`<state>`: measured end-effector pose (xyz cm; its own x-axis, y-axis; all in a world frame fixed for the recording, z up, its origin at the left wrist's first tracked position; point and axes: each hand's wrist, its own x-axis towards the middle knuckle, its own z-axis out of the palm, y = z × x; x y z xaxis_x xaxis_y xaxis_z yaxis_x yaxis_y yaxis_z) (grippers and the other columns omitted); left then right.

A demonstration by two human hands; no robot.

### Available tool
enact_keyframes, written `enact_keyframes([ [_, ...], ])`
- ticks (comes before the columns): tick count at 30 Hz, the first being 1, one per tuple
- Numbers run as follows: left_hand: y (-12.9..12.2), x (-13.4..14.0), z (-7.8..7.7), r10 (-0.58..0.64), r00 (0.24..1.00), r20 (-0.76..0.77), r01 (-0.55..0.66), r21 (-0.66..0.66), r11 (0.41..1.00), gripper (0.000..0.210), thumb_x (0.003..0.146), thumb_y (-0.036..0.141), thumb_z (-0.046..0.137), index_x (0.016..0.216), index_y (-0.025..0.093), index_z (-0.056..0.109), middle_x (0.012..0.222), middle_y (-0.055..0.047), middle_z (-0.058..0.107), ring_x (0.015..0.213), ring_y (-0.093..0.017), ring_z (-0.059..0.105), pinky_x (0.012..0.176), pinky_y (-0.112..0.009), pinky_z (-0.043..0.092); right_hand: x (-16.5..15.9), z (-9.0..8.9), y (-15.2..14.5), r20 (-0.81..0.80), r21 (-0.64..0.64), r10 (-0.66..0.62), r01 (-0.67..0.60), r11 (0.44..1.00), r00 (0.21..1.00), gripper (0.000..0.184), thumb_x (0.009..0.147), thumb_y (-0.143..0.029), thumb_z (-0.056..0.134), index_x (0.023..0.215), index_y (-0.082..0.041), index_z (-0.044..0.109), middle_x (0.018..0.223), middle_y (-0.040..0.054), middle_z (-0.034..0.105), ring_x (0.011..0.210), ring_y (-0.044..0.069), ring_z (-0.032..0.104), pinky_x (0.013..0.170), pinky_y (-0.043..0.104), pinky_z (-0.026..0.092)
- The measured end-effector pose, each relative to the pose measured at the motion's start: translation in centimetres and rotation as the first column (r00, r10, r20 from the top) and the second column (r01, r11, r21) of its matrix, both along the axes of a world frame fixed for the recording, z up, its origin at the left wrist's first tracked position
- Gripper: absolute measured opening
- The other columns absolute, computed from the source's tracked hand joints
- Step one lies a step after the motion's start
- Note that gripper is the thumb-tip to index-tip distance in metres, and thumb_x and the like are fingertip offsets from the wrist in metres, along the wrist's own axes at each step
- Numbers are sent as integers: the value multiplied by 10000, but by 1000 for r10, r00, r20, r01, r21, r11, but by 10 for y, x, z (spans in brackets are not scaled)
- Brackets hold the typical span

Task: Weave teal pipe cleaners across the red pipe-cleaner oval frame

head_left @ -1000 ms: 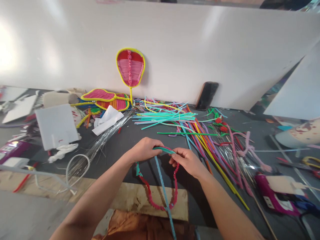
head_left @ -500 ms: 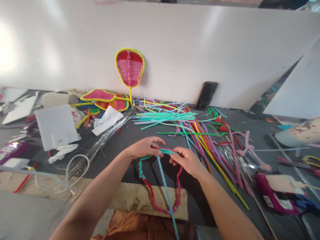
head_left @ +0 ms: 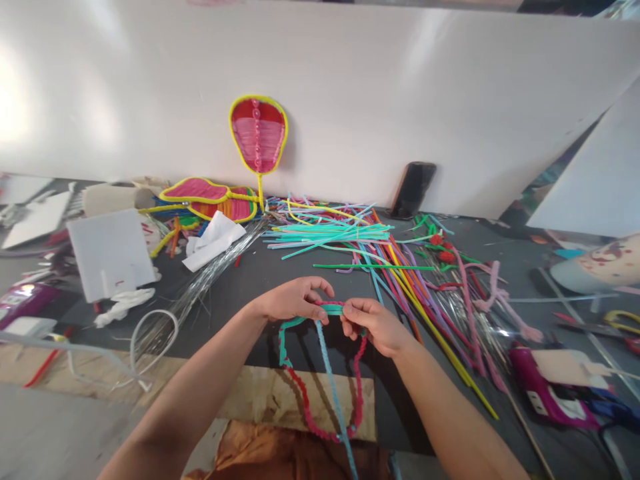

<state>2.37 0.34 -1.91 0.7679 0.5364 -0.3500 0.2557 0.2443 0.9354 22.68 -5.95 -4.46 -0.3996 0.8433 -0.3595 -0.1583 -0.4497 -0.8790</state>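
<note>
A loop of twisted pipe cleaners (head_left: 359,387), red and pink along its lower part and teal at the upper left, hangs between my hands. My left hand (head_left: 296,300) pinches its top edge, thumb and fingers closed on the pipe cleaners. A little to the right, my right hand (head_left: 373,325) grips the same edge, where a short teal stretch (head_left: 332,309) shows between the hands. From beside my left thumb a light-blue pipe cleaner stem (head_left: 330,380) runs down across the loop to its bottom and beyond. What lies under the fingertips is hidden.
Behind my hands lies a pile of teal pipe cleaners (head_left: 330,233), with several coloured ones to the right. A pink fan with yellow rim (head_left: 259,133) stands against the white board. A phone (head_left: 413,190) leans there too. Purple glue guns (head_left: 550,393) and scissors (head_left: 590,325) lie around.
Both hands and the loop have shifted slightly down. My hands remain pinched on its top edge, and the teal stretch between them now looks straighter.
</note>
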Motion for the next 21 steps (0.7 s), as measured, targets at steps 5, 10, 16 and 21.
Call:
enact_keyframes([
  [5, 1, -2, 1, 84, 995, 45, -83, -38, 996, 521, 632, 246, 760, 1075, 168, 498, 796, -15, 684, 687, -116, 622, 612, -204, 429, 4, 2, 2, 54, 59, -85, 82, 995, 995, 301, 772, -443, 622, 699, -152, 597, 571, -3, 595, 504, 84, 506, 498, 204, 393],
  [10, 3, -4, -2, 134, 989, 61, -133, -20, 991, 397, 691, 294, 719, 1012, 152, 533, 743, -19, 680, 676, -129, 639, 657, -246, 467, 9, 6, 2, 274, 250, -139, 69, 966, 952, 282, 831, -439, 537, 816, -167, 608, 688, 22, 635, 599, 123, 574, 580, 248, 467],
  [16, 1, 3, -10, 104, 992, 67, -106, 28, 994, 366, 693, 295, 719, 987, 133, 572, 765, -21, 672, 685, -117, 636, 679, -246, 480, 7, 10, -3, 567, 742, -462, -179, 646, 682, 242, 830, -321, 573, 1046, -227, 626, 1034, 56, 655, 964, 191, 598, 858, 318, 461],
  [21, -3, 11, -15, 74, 995, 63, -75, 12, 997, 318, 718, 319, 692, 953, 124, 605, 753, -24, 682, 692, -111, 637, 699, -234, 480, 3, 11, -6, 673, 739, -523, -445, 505, 523, 194, 862, -294, 538, 989, -213, 661, 951, 72, 692, 898, 206, 619, 826, 333, 454],
])
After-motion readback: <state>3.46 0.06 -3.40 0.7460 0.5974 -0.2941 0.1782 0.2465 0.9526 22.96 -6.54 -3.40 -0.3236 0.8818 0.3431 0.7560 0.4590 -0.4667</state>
